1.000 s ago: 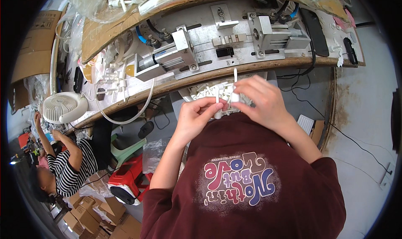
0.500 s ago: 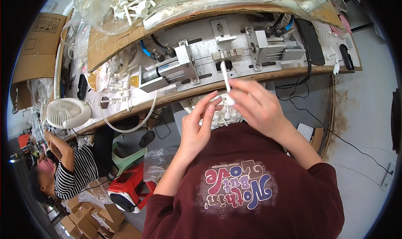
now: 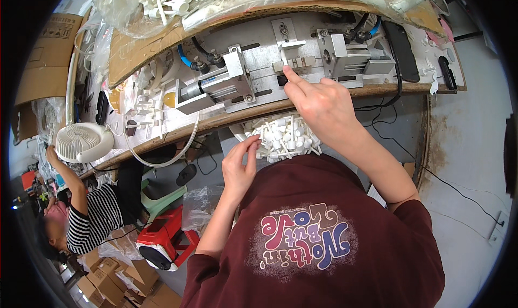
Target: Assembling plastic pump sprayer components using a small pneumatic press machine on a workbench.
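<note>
My right hand (image 3: 324, 105) reaches over the bench edge to a metal clamping fixture (image 3: 297, 65). Its index finger lies along a white plastic stem piece (image 3: 284, 55) whose far end stands in the fixture's middle; the piece's near end and my thumb are hidden under the hand. My left hand (image 3: 240, 162) hovers at the left side of a heap of white plastic pieces (image 3: 286, 138) in front of my body. Its fingers and thumb are apart, and the fingertips come close to the heap; nothing shows plainly between them.
Cylinder units flank the fixture, one left (image 3: 216, 86) and one right (image 3: 356, 57), with blue hoses. Behind stands cardboard (image 3: 145, 57) under plastic bags with white pieces. A phone (image 3: 400, 51) lies right. A white fan (image 3: 85, 142) and a co-worker in stripes (image 3: 100, 216) are left.
My right hand has moved away from me to the fixture, carrying the white stem piece. My left hand has drawn down and left, apart from the right, uncovering the heap.
</note>
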Demonstrator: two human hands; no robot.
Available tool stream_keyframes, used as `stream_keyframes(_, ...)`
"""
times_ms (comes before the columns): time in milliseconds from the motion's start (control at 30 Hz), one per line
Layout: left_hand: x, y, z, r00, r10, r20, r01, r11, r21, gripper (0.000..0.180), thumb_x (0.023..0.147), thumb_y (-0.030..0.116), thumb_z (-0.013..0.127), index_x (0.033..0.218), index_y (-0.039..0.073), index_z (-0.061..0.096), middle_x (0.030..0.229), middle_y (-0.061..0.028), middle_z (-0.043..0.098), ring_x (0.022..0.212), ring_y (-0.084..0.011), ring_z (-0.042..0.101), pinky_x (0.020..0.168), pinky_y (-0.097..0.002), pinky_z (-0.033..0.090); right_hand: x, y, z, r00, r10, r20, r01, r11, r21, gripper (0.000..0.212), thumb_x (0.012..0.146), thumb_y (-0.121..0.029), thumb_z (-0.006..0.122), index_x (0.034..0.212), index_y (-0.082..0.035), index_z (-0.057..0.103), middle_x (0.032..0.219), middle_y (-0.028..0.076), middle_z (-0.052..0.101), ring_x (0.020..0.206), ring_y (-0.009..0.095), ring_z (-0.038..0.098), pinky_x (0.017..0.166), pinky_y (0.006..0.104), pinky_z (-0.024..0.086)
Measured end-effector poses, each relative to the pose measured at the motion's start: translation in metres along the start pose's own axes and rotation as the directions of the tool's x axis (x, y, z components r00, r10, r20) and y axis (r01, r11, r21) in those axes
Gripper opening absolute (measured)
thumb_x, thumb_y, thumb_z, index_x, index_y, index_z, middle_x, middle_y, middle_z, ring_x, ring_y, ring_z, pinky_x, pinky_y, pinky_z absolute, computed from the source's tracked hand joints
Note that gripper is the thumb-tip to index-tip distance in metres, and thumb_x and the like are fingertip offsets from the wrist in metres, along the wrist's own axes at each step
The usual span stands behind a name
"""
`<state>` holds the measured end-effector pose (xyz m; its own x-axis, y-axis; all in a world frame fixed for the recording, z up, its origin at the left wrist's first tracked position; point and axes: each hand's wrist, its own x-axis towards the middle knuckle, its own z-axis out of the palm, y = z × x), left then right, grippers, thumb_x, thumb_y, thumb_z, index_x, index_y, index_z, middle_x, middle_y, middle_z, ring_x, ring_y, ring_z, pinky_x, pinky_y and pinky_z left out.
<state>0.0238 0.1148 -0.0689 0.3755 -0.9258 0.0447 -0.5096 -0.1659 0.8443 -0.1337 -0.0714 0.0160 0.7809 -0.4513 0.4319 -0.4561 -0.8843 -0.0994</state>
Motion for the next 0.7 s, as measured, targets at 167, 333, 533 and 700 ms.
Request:
stream_keyframes(167,-0.015,-0.028,-0.001,0.998,0.044,0.051,-0.054,0.975,0.215,0.055,0.077,0.007,0.080,0.128,0.004,0.060,0.124,-0.0162,0.063,0.113,-0.0285,0.060,0.099,-0.0372,0.047,-0.004,0.003,0.002,0.996,0.007,-0.086,0.002,0.995,0.102,0.013,0.078,-0.009,0.070,0.089,-0.005,0.064,0.118,0.008,0.071,0.065,0.018,0.064,0.057,0.0278,0.048)
stream_keyframes(333,-0.028,-0.035,0.010,0.991,-0.050,0.127,0.005,0.942,0.335,0.105,0.061,0.023,0.092,0.149,0.009,0.036,0.152,-0.0232,0.035,0.136,-0.0430,0.038,0.110,-0.0494,0.037,-0.061,0.009,0.012,0.990,0.067,-0.122,-0.017,0.928,0.373,0.035,0.075,-0.017,0.079,0.106,-0.007,0.067,0.115,0.011,0.067,0.086,0.027,0.067,0.072,0.0335,0.053)
stream_keyframes(533,-0.022,-0.077,0.071,0.989,-0.066,0.131,0.034,0.971,0.237,0.127,0.055,0.029,0.095,0.154,0.001,0.020,0.153,-0.0308,0.026,0.141,-0.0476,0.029,0.116,-0.0518,0.029,-0.153,-0.003,0.067,0.889,0.261,0.377,-0.408,0.826,0.389,0.089,0.072,-0.030,0.081,0.149,-0.014,0.038,0.148,0.020,0.036,0.134,0.040,0.041,0.107,0.0504,0.039)
stream_keyframes(700,0.006,-0.096,0.103,0.994,-0.031,0.105,0.013,0.986,0.165,0.089,0.066,0.020,0.085,0.139,-0.004,0.040,0.143,-0.0298,0.041,0.128,-0.0480,0.042,0.101,-0.0540,0.038,-0.174,0.000,0.135,0.853,0.313,0.418,-0.462,0.826,0.323,0.108,0.062,-0.034,0.086,0.151,-0.009,0.030,0.144,0.028,0.031,0.134,0.050,0.035,0.111,0.0536,0.035)
